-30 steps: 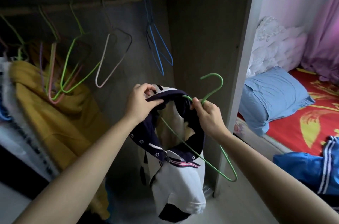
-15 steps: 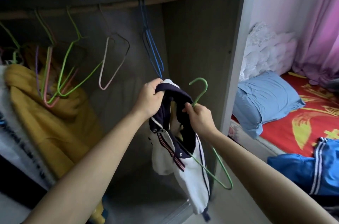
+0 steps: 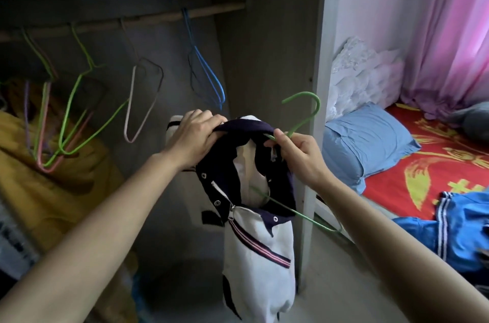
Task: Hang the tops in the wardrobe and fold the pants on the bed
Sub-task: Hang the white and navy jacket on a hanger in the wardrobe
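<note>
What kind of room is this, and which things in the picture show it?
Most likely a bedroom in a home. The open wardrobe has a rail with wire hangers; beside it stands a bed with a blue pillow, and pink curtains hang behind it.

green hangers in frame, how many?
3. Held green hanger pinched by right hand, inside the white top. Two hooked on the rail, left part: bright green hanger, far-left green hanger. More may hide in that tangle.
</note>
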Motion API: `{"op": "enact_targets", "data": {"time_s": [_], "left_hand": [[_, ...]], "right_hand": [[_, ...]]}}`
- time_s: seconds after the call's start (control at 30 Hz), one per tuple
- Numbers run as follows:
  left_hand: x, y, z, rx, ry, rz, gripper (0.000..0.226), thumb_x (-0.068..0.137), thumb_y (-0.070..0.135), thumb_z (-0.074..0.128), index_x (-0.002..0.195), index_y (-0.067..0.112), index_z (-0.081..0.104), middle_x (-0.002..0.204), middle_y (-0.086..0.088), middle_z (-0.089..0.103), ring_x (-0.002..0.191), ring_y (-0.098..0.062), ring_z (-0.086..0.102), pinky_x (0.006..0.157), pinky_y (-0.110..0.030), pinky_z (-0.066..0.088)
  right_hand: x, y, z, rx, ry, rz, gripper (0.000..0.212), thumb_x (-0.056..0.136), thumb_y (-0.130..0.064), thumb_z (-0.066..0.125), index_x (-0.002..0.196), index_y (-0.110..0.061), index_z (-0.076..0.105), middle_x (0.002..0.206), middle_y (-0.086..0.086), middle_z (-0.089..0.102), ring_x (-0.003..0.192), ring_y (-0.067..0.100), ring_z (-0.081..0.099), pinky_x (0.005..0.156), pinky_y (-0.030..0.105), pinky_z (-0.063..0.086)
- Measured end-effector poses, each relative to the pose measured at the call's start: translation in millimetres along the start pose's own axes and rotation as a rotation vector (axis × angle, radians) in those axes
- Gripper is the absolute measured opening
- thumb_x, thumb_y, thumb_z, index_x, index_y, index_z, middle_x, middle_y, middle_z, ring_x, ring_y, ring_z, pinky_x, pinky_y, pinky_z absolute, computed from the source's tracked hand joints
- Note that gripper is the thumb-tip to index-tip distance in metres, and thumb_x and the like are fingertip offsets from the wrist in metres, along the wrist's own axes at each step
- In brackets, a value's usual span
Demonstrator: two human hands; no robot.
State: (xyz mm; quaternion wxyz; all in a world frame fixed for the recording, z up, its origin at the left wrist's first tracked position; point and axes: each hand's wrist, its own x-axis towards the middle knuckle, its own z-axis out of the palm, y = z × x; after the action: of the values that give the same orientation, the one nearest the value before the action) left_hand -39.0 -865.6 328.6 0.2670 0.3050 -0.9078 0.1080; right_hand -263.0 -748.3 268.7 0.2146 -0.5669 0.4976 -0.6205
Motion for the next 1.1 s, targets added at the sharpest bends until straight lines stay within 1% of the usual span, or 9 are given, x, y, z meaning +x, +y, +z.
{"op": "enact_targets", "data": {"time_s": [0.17,0.47,0.57,0.67,0.83,0.9,0.97,1.03,1.1], "left_hand": [[-10.0,2.2,12.4,-0.042,0.018,-0.109,0.058,0.091,0.05,0.027,0.108,0.013,0.068,0.089,-0.007,0.064,0.09,-0.032,0.058,0.079,-0.043,0.035],[-13.3,58.5,52.8,-0.268,0.059,-0.175,0.042,0.101,0.048,0.031,0.11,0.022,0.062,0.097,-0.009,0.072,0.095,-0.035,0.065,0.068,-0.036,0.044],[-18.8,52.0,57.4,-0.299,0.087,-0.195,0.042,0.099,0.047,0.033,0.103,0.018,0.063,0.092,-0.012,0.072,0.091,-0.037,0.066,0.068,-0.039,0.048],[-24.3,39.5,60.5,-0.315,0.116,-0.292,0.051,0.098,0.053,0.027,0.106,0.019,0.063,0.09,-0.013,0.072,0.089,-0.04,0.066,0.073,-0.048,0.051],[-25.0,26.3,57.6,-0.344,0.227,-0.382,0.052,0.097,0.06,0.024,0.086,0.02,0.056,0.075,-0.01,0.066,0.075,-0.038,0.063,0.069,-0.049,0.051],[-21.3,30.1,55.1,-0.359,0.264,-0.395,0.053,0.098,0.058,0.025,0.089,0.018,0.059,0.077,-0.008,0.068,0.076,-0.036,0.064,0.07,-0.048,0.051],[-17.9,35.8,52.9,-0.364,0.297,-0.401,0.053,0.099,0.055,0.027,0.091,0.016,0.061,0.078,-0.008,0.068,0.076,-0.035,0.064,0.069,-0.046,0.051],[-16.6,38.3,50.4,-0.342,0.332,-0.416,0.049,0.1,0.052,0.03,0.09,0.015,0.061,0.077,-0.008,0.067,0.076,-0.036,0.064,0.064,-0.038,0.045],[-19.8,35.2,45.1,-0.322,0.361,-0.429,0.042,0.1,0.051,0.032,0.09,0.018,0.056,0.073,-0.003,0.063,0.076,-0.036,0.062,0.061,-0.034,0.037]], "right_hand": [[-6.5,24.6,-28.6,-0.313,-0.08,0.005,0.042,0.102,-0.05,0.041,0.074,-0.025,0.059,0.059,-0.014,0.049,0.057,0.001,0.043,0.06,0.026,0.036],[-2.9,21.4,8.1,-0.513,-0.077,-0.149,0.041,0.106,-0.029,0.044,0.066,-0.028,0.037,0.061,-0.011,0.043,0.062,0.013,0.041,0.063,0.034,0.033],[-6.8,34.0,-2.7,-0.504,-0.063,-0.152,0.03,0.106,-0.023,0.044,0.081,-0.016,0.059,0.079,-0.003,0.053,0.081,0.014,0.048,0.078,0.035,0.039],[-20.3,62.2,-15.9,-0.59,0.139,-0.005,0.02,0.102,-0.029,0.05,0.111,-0.016,0.063,0.111,0.003,0.06,0.113,0.023,0.051,0.096,0.043,0.04],[-59.0,97.9,-15.9,-0.655,0.497,0.302,0.087,0.08,-0.055,0.072,0.146,-0.018,0.029,0.16,0.011,0.005,0.149,0.028,0.011,0.118,0.049,0.014],[-67.0,106.5,-8.7,-0.599,0.422,0.496,0.112,0.069,-0.068,0.075,0.15,-0.017,0.018,0.159,0.01,0.006,0.148,0.029,0.011,0.118,0.051,0.017],[-68.9,113.2,-3.2,-0.439,0.194,0.744,0.112,0.069,-0.066,0.078,0.15,-0.01,0.026,0.148,0.015,0.034,0.137,0.032,0.037,0.113,0.046,0.035],[-66.7,113.8,-2.4,-0.205,-0.003,0.903,0.061,0.087,-0.039,0.072,0.132,-0.001,0.054,0.108,0.015,0.067,0.093,0.026,0.071,0.087,0.043,0.059],[-57.3,113.9,-10.9,-0.002,0.086,0.973,0.025,0.098,-0.014,0.057,0.113,0.006,0.064,0.075,0.016,0.07,0.056,0.024,0.07,0.061,0.042,0.063]]}}
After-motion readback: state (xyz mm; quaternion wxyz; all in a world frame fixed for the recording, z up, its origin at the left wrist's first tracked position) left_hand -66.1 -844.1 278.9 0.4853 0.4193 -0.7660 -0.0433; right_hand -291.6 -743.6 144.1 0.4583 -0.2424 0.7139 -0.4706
